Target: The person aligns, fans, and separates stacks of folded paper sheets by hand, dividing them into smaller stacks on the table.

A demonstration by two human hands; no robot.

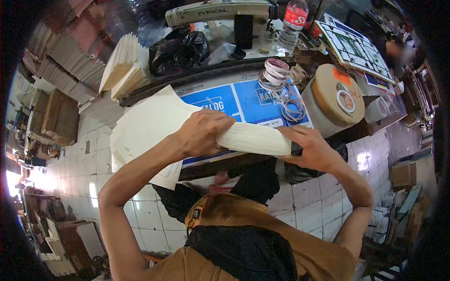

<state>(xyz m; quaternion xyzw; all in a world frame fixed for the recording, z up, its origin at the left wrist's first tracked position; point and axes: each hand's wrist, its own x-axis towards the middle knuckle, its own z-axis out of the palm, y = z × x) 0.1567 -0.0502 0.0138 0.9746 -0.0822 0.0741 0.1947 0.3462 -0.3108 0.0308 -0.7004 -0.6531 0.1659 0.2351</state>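
A thick stack of cream paper sheets (pixel 254 139) is held between my two hands over the front edge of the table, its layered edges facing me. My left hand (pixel 205 132) is closed around the stack's left end. At the other end, my right hand (pixel 311 147) grips it with the thumb below and the fingers along the top. More cream cut sheets (pixel 147 126) lie fanned out left of my left hand. Beneath the stack is a blue printed catalogue sheet (pixel 211 100), partly covered by my hands and the paper.
Rolls of narrow tape (pixel 276 75) sit on the blue sheet, near a large round drum (pixel 335 93). Behind are a sewing machine (pixel 215 14), a water bottle (pixel 293 28), a black plastic bag (pixel 180 49) and upright folded paper stacks (pixel 125 68). A person (pixel 398 49) is at far right.
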